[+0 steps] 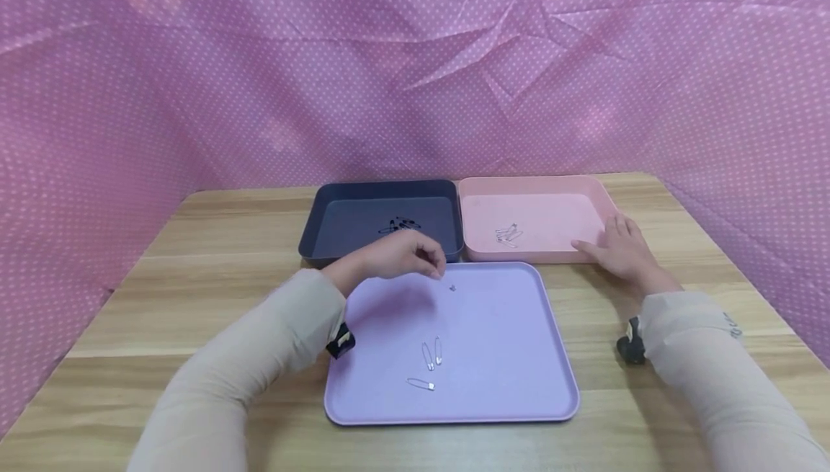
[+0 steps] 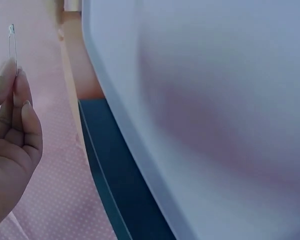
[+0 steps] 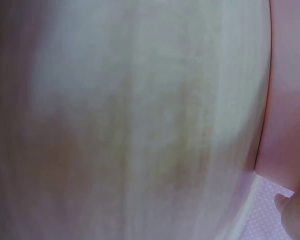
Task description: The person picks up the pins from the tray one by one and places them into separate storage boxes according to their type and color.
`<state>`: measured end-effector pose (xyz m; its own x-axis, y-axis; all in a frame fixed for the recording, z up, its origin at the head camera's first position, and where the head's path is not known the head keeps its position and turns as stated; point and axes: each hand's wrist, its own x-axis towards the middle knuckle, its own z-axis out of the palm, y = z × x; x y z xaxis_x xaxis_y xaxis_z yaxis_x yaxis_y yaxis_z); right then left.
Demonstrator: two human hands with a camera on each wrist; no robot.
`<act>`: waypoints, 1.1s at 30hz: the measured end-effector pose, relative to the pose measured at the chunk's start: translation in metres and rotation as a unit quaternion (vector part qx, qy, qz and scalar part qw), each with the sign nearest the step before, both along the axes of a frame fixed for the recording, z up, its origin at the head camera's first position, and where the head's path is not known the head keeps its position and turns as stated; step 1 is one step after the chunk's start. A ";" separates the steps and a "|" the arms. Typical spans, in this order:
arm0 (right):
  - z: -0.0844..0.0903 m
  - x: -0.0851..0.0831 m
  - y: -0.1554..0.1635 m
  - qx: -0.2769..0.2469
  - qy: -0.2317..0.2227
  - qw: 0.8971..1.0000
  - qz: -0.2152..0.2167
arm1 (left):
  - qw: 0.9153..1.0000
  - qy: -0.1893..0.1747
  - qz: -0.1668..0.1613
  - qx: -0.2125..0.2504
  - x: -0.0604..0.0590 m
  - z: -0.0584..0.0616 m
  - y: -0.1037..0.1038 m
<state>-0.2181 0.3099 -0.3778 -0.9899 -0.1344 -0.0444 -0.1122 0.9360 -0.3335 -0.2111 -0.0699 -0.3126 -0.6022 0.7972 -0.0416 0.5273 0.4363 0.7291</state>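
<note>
My left hand (image 1: 402, 254) is above the upper left part of the lilac tray (image 1: 499, 364). Between thumb and fingertips it pinches a silver safety pin (image 2: 13, 47), seen upright in the left wrist view. Three more silver safety pins (image 1: 428, 357) lie on the lilac tray. At the front right corner of the pink tray (image 1: 551, 209), my right hand (image 1: 624, 252) rests with its fingers spread and holds nothing I can see. Several silver pins (image 1: 509, 234) lie inside the pink tray. In the right wrist view, only a bit of that hand (image 3: 296, 215) shows.
Left of the pink tray, a dark grey tray (image 1: 344, 220) contains several black safety pins (image 1: 400, 225). Both trays stand behind the lilac one on a wooden table (image 1: 214, 256). A pink dotted cloth (image 1: 389, 61) hangs around the back and sides.
</note>
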 end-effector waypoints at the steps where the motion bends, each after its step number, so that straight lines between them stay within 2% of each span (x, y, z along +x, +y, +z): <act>1: 0.000 0.000 0.000 0.001 0.000 1.000 0.000 | 1.000 0.003 0.003 0.002 -0.003 0.001 0.003; 11: 0.004 -0.002 -0.001 0.002 0.001 1.000 -0.003 | 0.998 0.005 0.057 0.000 -0.028 0.005 0.035; 18: 0.004 -0.003 -0.001 0.000 0.000 1.000 -0.007 | 0.994 -0.014 0.104 0.010 -0.040 0.004 0.052; 23: 0.002 -0.006 0.000 -0.002 0.003 1.000 -0.002 | 0.993 -0.006 0.121 0.015 -0.048 -0.001 0.062; 33: -0.001 -0.013 0.003 0.003 0.000 1.000 -0.001 | 0.988 -0.016 0.147 0.047 -0.065 -0.015 0.086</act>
<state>-0.2314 0.3131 -0.3786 -0.9901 -0.1328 -0.0453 -0.1109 0.9385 -0.3271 -0.2761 0.0157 -0.3274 -0.8082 0.5889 0.0014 0.3640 0.4976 0.7873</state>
